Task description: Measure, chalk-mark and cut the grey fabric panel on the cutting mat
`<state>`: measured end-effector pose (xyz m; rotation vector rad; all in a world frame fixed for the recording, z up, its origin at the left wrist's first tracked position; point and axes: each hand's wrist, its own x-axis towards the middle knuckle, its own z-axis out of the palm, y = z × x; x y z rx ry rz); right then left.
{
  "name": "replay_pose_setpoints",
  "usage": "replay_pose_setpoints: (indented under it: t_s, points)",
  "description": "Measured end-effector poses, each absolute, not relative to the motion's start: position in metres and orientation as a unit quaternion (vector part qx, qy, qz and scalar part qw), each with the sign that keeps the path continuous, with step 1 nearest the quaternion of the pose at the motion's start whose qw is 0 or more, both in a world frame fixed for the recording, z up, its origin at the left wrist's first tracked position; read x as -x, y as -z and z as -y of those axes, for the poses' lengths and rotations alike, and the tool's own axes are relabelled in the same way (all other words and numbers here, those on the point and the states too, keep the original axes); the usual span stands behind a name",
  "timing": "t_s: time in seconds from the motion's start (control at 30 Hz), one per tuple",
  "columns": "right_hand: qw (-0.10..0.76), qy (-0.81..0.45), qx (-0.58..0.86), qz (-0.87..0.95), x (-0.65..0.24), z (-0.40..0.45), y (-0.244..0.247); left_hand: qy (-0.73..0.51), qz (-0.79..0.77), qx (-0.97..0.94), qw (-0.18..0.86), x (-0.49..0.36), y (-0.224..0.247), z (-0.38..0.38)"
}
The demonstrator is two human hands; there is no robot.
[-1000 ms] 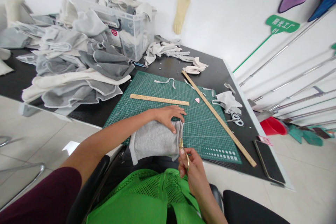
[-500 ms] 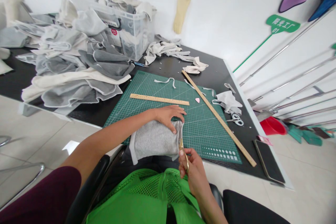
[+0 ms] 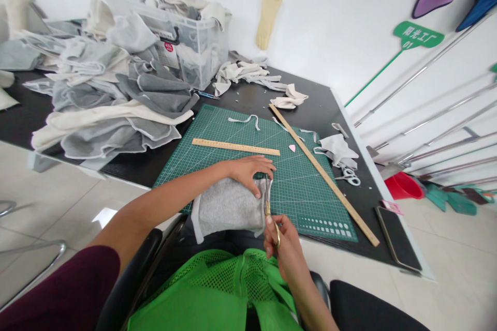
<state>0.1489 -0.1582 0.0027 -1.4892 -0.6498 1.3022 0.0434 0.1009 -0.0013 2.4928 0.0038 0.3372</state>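
Note:
A piece of grey fabric (image 3: 229,207) with pale edges lies partly on the green cutting mat (image 3: 233,129) and hangs over the table's front edge toward my lap. At its far right corner, my left hand (image 3: 250,173) grips the cloth, thumb on top and fingers curved over the far edge. My right hand (image 3: 285,243) is wrapped round the gold handles of a pair of scissors (image 3: 267,206). Their blades point away from me along the fabric's right edge, tips close to my left fingers. How much cloth lies between the blades is hard to see.
A short wooden ruler (image 3: 236,147) and a long one (image 3: 322,166) lie on the mat. White-handled scissors (image 3: 350,176), fabric scraps (image 3: 337,149) and a phone (image 3: 398,238) are at the right. Heaped fabric (image 3: 112,88) and a clear bin (image 3: 202,51) stand left.
My right hand and the scissors have shifted very slightly, with the handle fingers a touch farther forward. My left hand and the fabric stay in place.

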Motion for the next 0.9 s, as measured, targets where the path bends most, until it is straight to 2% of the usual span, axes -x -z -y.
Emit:
replay_pose_setpoints:
  t_s: [0.3,0.9]
  points:
    - [0.507,-0.536,0.617,0.275,-0.1485,0.1571,-0.0022,-0.156,0.013,-0.926,0.343,-0.0412,-0.0032,-0.0980]
    - [0.498,-0.535,0.622,0.280,-0.1498,0.1515,-0.0029,-0.110,0.006,-0.940,0.322,-0.0427,0.0008,-0.0938]
